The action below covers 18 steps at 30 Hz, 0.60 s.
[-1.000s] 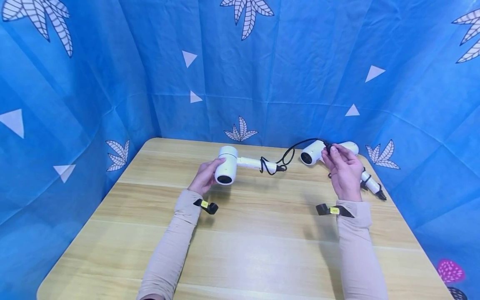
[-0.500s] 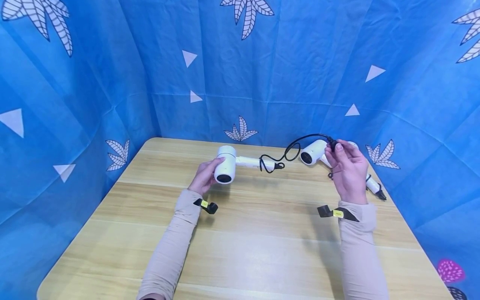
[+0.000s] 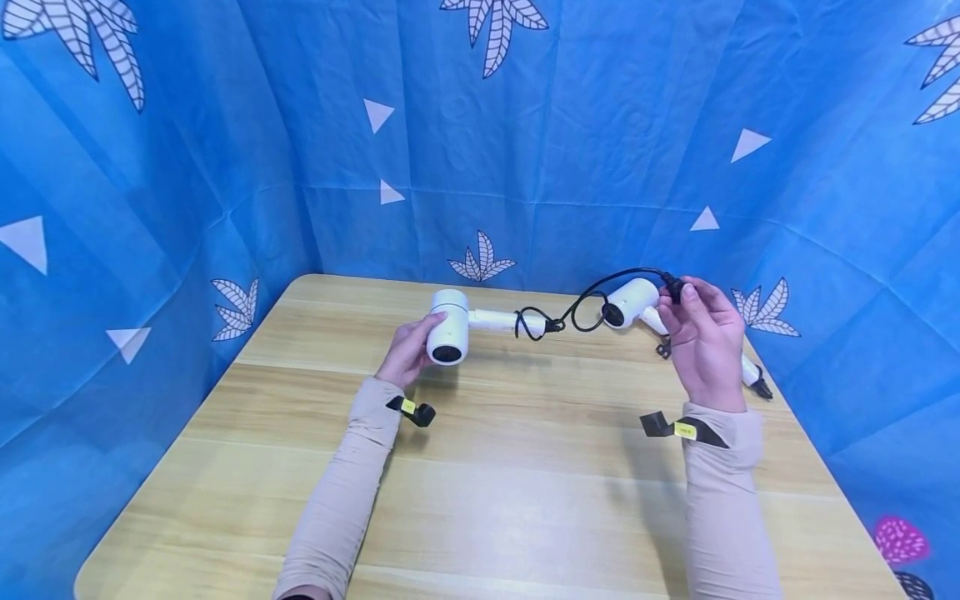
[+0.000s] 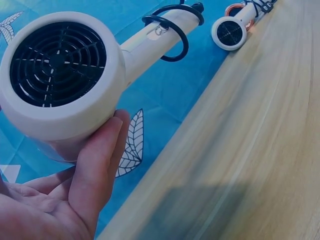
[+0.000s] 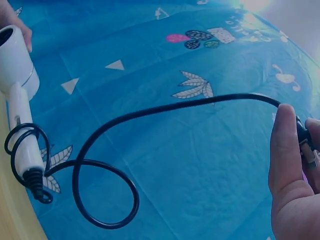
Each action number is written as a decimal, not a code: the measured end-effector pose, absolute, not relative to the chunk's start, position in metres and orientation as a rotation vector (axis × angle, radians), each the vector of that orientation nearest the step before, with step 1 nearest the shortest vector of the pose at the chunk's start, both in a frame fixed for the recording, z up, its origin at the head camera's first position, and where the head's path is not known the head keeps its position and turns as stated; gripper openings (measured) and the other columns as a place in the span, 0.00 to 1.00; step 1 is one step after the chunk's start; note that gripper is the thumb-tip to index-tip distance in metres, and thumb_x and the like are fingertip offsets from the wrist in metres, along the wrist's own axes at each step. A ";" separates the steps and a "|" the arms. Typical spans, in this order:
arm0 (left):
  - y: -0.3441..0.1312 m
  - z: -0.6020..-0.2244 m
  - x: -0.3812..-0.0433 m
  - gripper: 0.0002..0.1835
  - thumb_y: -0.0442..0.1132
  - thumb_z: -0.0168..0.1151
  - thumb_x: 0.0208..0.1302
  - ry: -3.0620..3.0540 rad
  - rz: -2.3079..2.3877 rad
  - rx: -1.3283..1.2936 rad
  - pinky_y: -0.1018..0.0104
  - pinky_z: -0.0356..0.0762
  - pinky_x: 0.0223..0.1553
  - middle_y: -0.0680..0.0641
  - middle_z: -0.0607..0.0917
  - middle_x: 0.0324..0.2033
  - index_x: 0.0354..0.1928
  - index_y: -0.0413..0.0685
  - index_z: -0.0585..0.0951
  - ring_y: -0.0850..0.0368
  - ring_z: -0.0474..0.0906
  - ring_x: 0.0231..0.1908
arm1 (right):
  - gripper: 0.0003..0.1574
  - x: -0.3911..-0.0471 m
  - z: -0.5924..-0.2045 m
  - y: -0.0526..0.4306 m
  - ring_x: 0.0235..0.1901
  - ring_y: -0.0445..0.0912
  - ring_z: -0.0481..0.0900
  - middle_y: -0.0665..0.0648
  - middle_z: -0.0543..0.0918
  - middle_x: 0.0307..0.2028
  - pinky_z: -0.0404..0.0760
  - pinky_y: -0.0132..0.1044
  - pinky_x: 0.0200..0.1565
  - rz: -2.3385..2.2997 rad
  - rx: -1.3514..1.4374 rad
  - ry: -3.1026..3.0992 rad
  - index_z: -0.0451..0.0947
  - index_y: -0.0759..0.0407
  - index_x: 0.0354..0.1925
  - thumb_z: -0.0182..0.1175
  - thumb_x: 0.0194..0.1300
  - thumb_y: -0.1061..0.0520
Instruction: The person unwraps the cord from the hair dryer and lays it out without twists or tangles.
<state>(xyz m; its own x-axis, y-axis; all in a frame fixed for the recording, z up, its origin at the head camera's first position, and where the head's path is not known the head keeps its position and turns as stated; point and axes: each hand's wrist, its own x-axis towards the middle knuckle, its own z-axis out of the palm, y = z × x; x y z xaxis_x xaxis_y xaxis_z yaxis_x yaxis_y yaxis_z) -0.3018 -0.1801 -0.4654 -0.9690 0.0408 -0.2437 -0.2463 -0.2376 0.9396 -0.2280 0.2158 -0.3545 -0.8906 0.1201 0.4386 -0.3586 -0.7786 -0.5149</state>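
Observation:
My left hand grips a white hair dryer by its barrel, above the table, with the handle pointing right. In the left wrist view the black grille of the hair dryer faces the camera. A black power cord loops round the handle's end and stretches across to the right. Its black plug is pinched between thumb and fingers of my right hand. Behind that hand lies a second white hair dryer, partly hidden by it.
The wooden table has rounded back corners. A blue patterned cloth hangs round its back and sides. Near the right edge, the second dryer's handle end shows, with black cord on it.
My right hand has moved right with the plug, drawing the cord along. Its loops round the handle have shifted and look looser. The held hair dryer has shifted slightly left.

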 end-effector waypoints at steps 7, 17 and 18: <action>-0.180 -0.464 -0.303 0.33 0.51 0.62 0.73 1.790 2.347 -0.263 0.72 0.88 0.31 0.51 0.85 0.37 0.68 0.33 0.71 0.62 0.87 0.32 | 0.10 -0.224 -0.350 0.217 0.31 0.51 0.91 0.68 0.88 0.37 0.92 0.35 0.38 2.688 0.618 -0.935 0.80 0.73 0.46 0.52 0.75 0.72; -0.181 -0.468 -0.305 0.32 0.51 0.64 0.72 1.753 2.401 -0.294 0.70 0.88 0.31 0.52 0.87 0.34 0.66 0.33 0.72 0.61 0.87 0.30 | 0.11 -0.222 -0.350 0.220 0.26 0.48 0.89 0.67 0.89 0.32 0.89 0.31 0.29 2.714 0.658 -0.984 0.80 0.72 0.44 0.50 0.76 0.71; -0.181 -0.468 -0.305 0.32 0.51 0.64 0.72 1.749 2.407 -0.297 0.69 0.89 0.31 0.52 0.87 0.34 0.66 0.33 0.73 0.60 0.88 0.30 | 0.11 -0.222 -0.350 0.220 0.26 0.47 0.89 0.67 0.89 0.32 0.89 0.31 0.29 2.714 0.663 -0.991 0.80 0.72 0.43 0.50 0.76 0.71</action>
